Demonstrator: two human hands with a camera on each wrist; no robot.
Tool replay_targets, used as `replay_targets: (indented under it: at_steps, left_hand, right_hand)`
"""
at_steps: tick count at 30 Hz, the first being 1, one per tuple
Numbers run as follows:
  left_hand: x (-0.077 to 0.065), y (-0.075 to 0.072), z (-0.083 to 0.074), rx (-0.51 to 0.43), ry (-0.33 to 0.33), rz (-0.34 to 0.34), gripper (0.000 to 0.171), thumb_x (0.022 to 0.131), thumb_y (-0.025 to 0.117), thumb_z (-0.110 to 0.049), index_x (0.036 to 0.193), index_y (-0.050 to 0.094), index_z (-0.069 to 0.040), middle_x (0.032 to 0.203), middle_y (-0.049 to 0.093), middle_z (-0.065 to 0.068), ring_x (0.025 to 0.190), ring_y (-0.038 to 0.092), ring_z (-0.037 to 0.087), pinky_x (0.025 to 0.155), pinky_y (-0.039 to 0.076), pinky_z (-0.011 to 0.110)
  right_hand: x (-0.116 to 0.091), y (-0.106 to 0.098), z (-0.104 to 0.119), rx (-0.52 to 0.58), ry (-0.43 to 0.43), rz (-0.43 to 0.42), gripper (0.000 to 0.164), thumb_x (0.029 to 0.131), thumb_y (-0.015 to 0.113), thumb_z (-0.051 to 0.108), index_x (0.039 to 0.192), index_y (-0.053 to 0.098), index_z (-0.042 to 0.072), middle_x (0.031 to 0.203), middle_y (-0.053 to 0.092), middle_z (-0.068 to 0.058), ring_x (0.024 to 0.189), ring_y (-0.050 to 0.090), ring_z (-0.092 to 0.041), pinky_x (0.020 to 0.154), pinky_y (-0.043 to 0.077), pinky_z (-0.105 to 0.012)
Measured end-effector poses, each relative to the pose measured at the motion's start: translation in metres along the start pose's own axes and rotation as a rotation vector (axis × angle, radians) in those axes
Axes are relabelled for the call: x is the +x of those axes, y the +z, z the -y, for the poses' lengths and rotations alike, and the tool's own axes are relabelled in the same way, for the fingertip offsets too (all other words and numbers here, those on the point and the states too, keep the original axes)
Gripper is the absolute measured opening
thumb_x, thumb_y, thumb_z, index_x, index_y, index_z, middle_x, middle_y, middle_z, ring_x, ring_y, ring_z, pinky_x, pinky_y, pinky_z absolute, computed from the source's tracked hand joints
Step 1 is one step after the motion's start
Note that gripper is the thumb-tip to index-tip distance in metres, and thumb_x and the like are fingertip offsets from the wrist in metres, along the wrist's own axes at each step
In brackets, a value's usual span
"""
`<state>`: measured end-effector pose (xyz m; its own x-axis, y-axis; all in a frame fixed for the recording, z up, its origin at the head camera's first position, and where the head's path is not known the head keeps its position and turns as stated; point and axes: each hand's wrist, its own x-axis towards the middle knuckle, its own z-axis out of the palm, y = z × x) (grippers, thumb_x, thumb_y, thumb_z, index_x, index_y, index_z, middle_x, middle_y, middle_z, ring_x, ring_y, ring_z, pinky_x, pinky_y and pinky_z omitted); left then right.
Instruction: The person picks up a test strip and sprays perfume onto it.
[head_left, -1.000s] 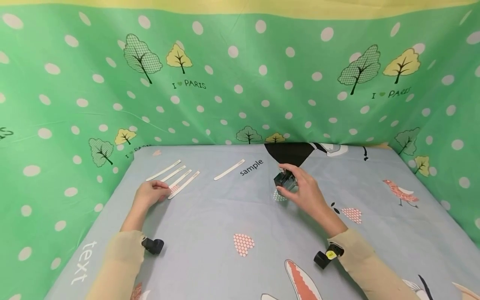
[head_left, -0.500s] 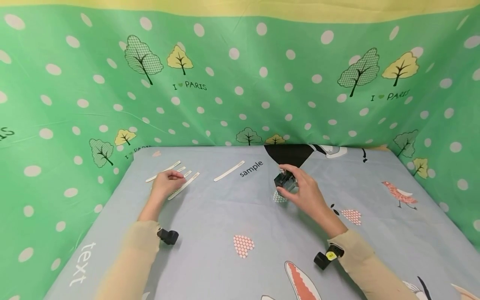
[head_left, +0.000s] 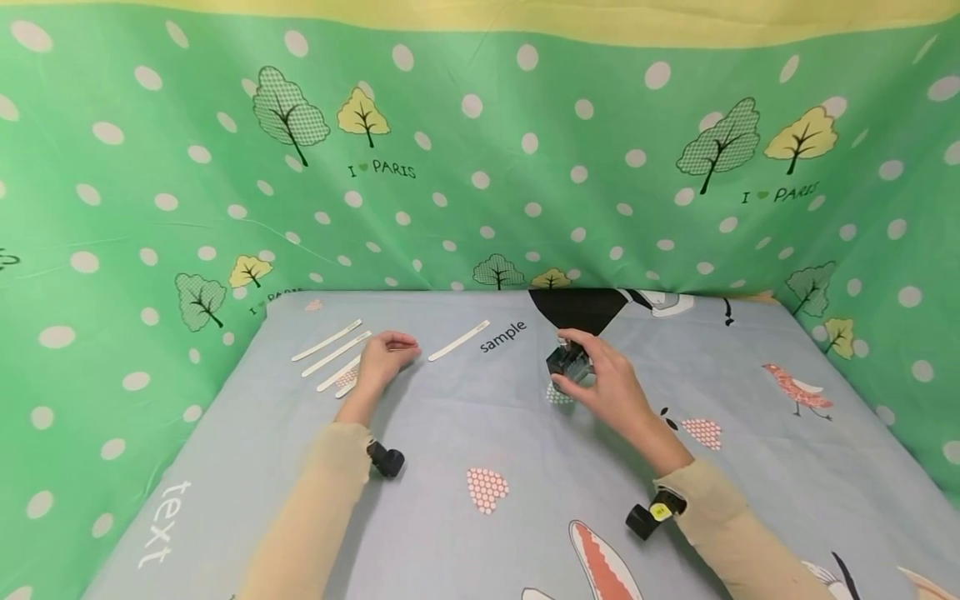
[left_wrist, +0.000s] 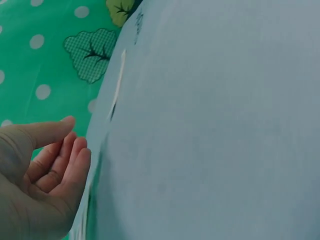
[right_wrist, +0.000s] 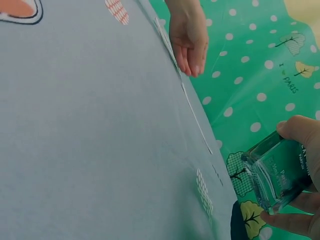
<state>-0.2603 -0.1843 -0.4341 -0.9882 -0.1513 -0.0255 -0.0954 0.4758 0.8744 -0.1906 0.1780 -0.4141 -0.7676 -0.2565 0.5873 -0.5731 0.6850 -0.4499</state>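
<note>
In the head view my right hand (head_left: 613, 382) grips a dark, square glass perfume bottle (head_left: 566, 360) between thumb and fingers, tilted above the cloth. White lettering shows on its glass (right_wrist: 282, 172) in the right wrist view. My left hand (head_left: 382, 367) hovers with loosely bent fingers and nothing between them; the left wrist view shows a gap between thumb and fingertips. Beneath and left of it lie several white paper test strips (head_left: 336, 353) side by side, one partly covered by the hand. A lone strip (head_left: 459, 341) lies just right of the left fingertips.
A grey-blue printed cloth (head_left: 420, 500) covers the table, with printed hearts, a bird and the word "sample". A green dotted curtain (head_left: 450, 125) hangs behind and at both sides. Each wrist carries a small black camera, such as the left one (head_left: 386, 459).
My left hand has moved right across the row of test strips toward the lone strip, uncovering the strips on the left. My right hand and the perfume bottle stay in place.
</note>
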Motion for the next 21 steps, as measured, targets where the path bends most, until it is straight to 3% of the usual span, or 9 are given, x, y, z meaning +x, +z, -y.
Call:
replay_targets:
  at_steps: [4,8,15,21]
  left_hand:
    - [0.002,0.015,0.0,-0.009,-0.018,0.0,0.026,0.086,0.076,-0.012,0.107,0.07,0.001,0.107,0.073,0.018,0.083,0.066,0.008,0.069,0.048,0.014]
    - [0.005,0.024,-0.002,0.075,-0.037,-0.007,0.024,0.082,0.08,-0.014,0.102,0.072,-0.002,0.099,0.074,0.014,0.083,0.066,0.016,0.07,0.048,0.019]
    - [0.009,0.03,-0.014,0.242,0.024,-0.017,0.021,0.078,0.082,-0.009,0.095,0.071,-0.004,0.09,0.073,0.011,0.083,0.068,0.023,0.073,0.051,0.029]
    - [0.009,0.028,-0.01,0.261,0.011,0.02,0.016,0.08,0.081,-0.007,0.093,0.072,-0.004,0.09,0.075,0.011,0.082,0.069,0.023,0.076,0.053,0.031]
  right_hand:
    - [-0.001,0.001,0.0,0.002,0.008,0.006,0.064,0.08,0.084,0.021,0.136,0.053,0.02,0.131,0.064,-0.009,0.111,0.066,-0.03,0.071,0.06,-0.041]
    - [-0.001,-0.001,0.001,0.002,0.0,0.005,0.065,0.081,0.084,0.021,0.137,0.052,0.019,0.132,0.064,-0.009,0.107,0.067,-0.029,0.069,0.059,-0.041]
    - [0.004,-0.004,0.0,-0.003,-0.012,-0.016,0.065,0.08,0.084,0.021,0.137,0.053,0.02,0.132,0.064,-0.008,0.106,0.067,-0.027,0.069,0.059,-0.039]
    - [0.003,0.002,0.0,0.011,-0.025,-0.001,0.065,0.08,0.084,0.02,0.137,0.053,0.018,0.132,0.064,-0.008,0.112,0.066,-0.029,0.071,0.06,-0.04]
